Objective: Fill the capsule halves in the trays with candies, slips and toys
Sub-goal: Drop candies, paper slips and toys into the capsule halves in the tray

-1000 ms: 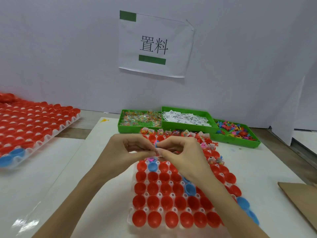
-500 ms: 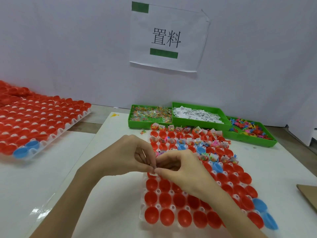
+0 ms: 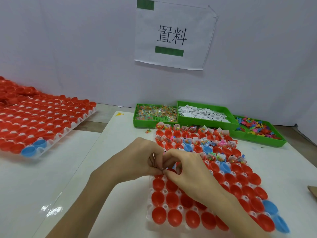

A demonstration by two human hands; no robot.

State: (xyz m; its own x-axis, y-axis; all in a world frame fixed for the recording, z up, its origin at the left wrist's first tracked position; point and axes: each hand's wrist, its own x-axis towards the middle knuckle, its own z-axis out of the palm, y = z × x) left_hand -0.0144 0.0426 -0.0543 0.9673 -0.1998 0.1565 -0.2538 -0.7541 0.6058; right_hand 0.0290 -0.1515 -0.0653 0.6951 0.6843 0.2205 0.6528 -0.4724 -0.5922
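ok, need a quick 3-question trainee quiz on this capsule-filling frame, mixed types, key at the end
1. True or false: the near rows of the tray under the hands are already filled.
2. Multiple choice: the middle green bin holds A) wrapped candies B) white paper slips C) plastic toys.
3. Short answer: where do the left hand and right hand meet?

Key
1. False. The near capsule halves sit empty; the filled ones are in the far rows.
2. B.
3. Fingertips together over the tray's left side, pinching something too small to identify.
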